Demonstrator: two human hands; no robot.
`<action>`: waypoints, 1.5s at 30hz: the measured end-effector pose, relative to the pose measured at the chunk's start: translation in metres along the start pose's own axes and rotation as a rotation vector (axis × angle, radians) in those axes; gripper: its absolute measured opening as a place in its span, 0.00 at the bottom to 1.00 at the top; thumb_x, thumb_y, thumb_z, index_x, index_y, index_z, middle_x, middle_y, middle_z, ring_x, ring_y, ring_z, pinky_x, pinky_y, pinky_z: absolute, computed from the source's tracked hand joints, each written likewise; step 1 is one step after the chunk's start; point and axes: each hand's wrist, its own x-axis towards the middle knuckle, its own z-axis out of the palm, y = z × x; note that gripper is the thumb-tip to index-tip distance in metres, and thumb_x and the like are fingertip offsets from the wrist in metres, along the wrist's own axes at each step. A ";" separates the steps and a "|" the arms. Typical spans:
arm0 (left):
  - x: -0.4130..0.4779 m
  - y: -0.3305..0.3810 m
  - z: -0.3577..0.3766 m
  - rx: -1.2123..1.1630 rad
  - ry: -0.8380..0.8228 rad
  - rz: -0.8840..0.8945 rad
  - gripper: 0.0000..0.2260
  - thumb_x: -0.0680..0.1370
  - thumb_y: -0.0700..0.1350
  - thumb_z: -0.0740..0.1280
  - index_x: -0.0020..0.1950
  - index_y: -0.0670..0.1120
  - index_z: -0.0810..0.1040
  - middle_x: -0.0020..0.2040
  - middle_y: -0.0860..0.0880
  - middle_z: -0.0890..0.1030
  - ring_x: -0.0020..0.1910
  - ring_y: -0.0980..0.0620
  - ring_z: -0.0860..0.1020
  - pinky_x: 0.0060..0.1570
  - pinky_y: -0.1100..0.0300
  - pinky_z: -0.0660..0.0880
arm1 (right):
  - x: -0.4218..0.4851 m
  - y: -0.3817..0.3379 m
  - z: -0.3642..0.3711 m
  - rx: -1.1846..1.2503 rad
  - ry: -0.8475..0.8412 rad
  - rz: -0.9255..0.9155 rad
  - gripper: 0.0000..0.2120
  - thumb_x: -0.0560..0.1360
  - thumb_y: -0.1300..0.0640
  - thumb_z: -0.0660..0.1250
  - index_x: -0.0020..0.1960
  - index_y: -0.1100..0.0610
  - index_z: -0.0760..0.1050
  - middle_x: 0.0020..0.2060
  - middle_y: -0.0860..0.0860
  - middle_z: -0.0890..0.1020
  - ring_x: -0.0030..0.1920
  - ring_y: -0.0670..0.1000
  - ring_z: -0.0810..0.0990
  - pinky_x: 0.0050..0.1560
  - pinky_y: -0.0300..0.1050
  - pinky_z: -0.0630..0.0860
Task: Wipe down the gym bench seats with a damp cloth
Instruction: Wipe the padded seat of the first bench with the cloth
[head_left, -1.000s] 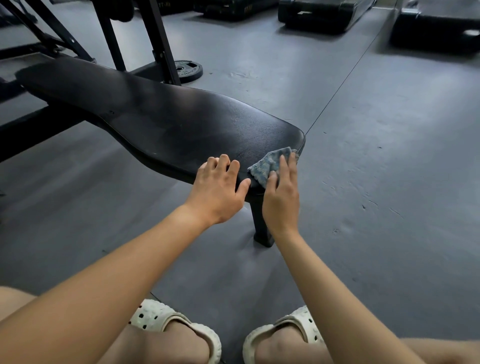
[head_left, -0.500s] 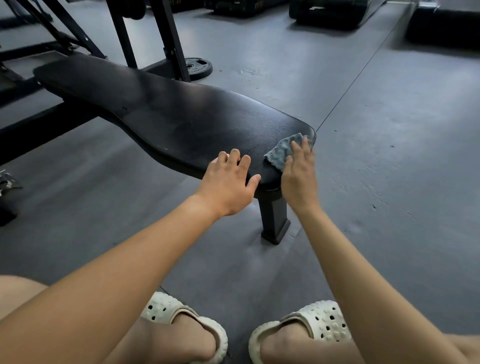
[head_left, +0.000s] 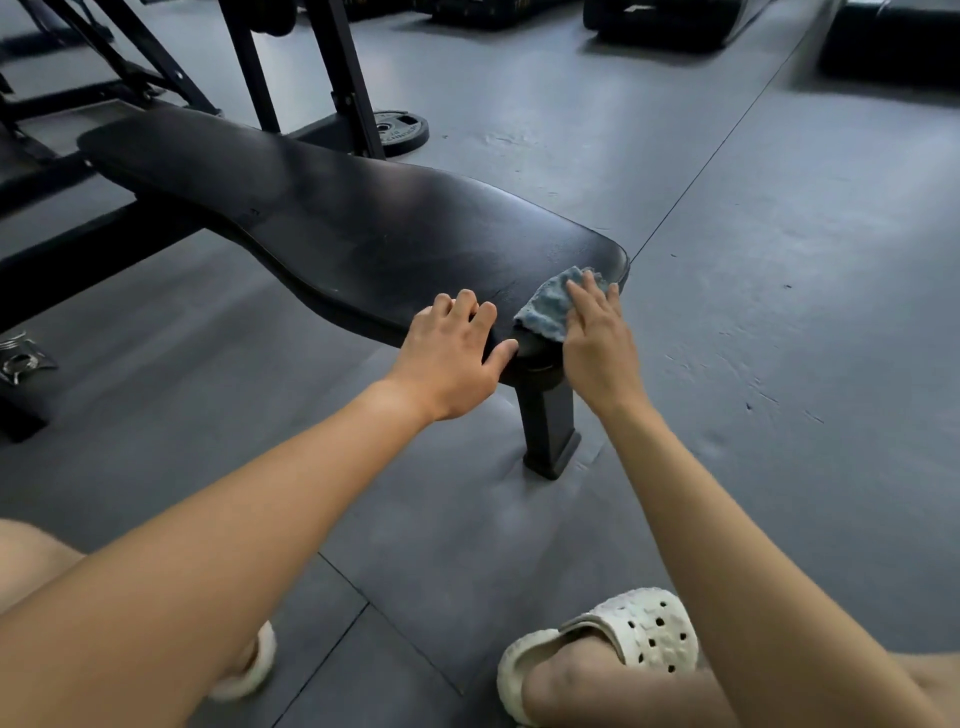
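A long black padded bench seat (head_left: 363, 228) runs from the far left to its rounded near end in the middle of the view. A crumpled blue-grey cloth (head_left: 550, 306) lies on that near end. My right hand (head_left: 597, 338) presses flat on the cloth with straight fingers. My left hand (head_left: 452, 358) rests on the seat's near edge just left of the cloth, its fingers spread and the thumb out toward the cloth.
The bench's black leg (head_left: 548, 421) stands on the grey rubber floor below my hands. A black rack upright (head_left: 348, 78) and a weight plate (head_left: 397, 132) stand behind the bench. Dark equipment (head_left: 670, 23) lines the far wall. My white sandals (head_left: 613, 639) are near the bottom.
My right hand has pushed the cloth a little farther toward the tip of the seat's near end. My left hand stays on the seat edge. The view has shifted closer.
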 end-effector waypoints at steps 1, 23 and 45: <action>0.000 -0.002 0.003 0.003 0.038 0.018 0.21 0.84 0.61 0.57 0.62 0.45 0.72 0.59 0.45 0.72 0.59 0.42 0.70 0.62 0.47 0.67 | 0.002 -0.001 -0.001 -0.010 0.011 0.000 0.22 0.86 0.59 0.53 0.79 0.52 0.65 0.81 0.45 0.58 0.82 0.50 0.47 0.80 0.46 0.50; 0.005 -0.061 0.041 -0.259 0.363 0.368 0.14 0.84 0.45 0.59 0.64 0.44 0.79 0.59 0.48 0.79 0.57 0.45 0.74 0.62 0.50 0.69 | -0.049 -0.024 0.082 -0.048 0.609 0.037 0.18 0.85 0.60 0.52 0.70 0.55 0.74 0.75 0.47 0.71 0.79 0.50 0.61 0.76 0.37 0.59; -0.015 -0.182 0.010 -0.199 0.198 0.200 0.16 0.81 0.48 0.61 0.67 0.44 0.74 0.71 0.42 0.72 0.72 0.40 0.67 0.75 0.42 0.60 | -0.088 -0.047 0.113 -0.665 0.541 -0.137 0.24 0.80 0.67 0.59 0.76 0.59 0.70 0.76 0.54 0.70 0.77 0.59 0.65 0.78 0.59 0.60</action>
